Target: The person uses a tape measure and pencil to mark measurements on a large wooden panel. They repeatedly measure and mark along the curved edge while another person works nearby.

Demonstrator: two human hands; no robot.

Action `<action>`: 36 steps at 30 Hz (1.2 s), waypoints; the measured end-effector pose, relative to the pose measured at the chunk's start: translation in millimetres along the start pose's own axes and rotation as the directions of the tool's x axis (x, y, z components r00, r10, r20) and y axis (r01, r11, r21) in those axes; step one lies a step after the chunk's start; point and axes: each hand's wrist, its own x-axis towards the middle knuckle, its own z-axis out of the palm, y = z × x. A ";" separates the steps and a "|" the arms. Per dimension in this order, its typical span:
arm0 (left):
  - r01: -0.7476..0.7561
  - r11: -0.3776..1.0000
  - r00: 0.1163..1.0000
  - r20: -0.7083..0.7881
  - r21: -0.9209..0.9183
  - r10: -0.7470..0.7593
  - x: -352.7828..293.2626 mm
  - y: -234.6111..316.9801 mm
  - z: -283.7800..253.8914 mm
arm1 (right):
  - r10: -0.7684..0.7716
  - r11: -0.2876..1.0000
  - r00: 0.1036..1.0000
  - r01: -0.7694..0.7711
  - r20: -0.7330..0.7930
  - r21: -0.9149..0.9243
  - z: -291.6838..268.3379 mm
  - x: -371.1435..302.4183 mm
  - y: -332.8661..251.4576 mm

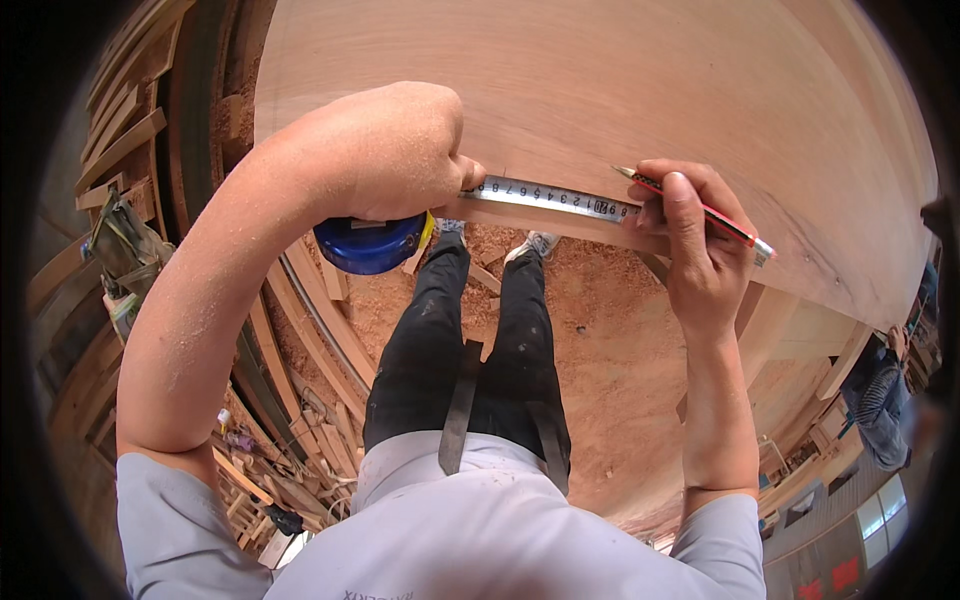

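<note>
Sawdust-strewn workshop floor below, pale plywood sheet spread across the table ahead. Left hand, dusted with sawdust, closed around a blue tape-measure case — case hanging just under the palm at the near edge of the sheet, fingers curled and pressing on the start of the blade. Steel tape blade drawn out rightward from that hand, lying flat on the sheet close to its near edge, reaching across to the right hand. Right hand clamped on a red-and-black pencil, thumb and fingers pinched round the shaft, tip pointing left and touching the wood just above the far end of the blade; blunt end sticking out past the knuckles to the right. Same hand's lower fingers resting at the sheet's edge, beside the blade's end.

Further out: below both hands, own legs in dark trousers and light shoes standing on the sawdust. Left of the left hand, stacked timber strips and curved offcuts — a jumble of scrap wood lower down beside the elbow. Well to the right of the right hand, another person in a dark striped sleeve near the picture's rim.
</note>
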 end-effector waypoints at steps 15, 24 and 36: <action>-0.009 1.000 1.000 -0.012 0.014 0.009 0.5 -0.6 1.3 | -0.097 0.984 0.993 0.107 0.073 -0.144 -6.1 -1.2 5.2; 0.026 1.000 0.999 0.024 0.016 -0.027 1.3 1.5 -1.4 | -0.090 0.987 0.993 0.100 0.078 -0.125 -3.9 -2.2 6.8; 0.022 1.000 0.999 0.037 -0.004 -0.021 1.3 1.6 -1.7 | -0.139 0.977 0.987 0.151 0.085 -0.152 -5.0 -1.5 9.1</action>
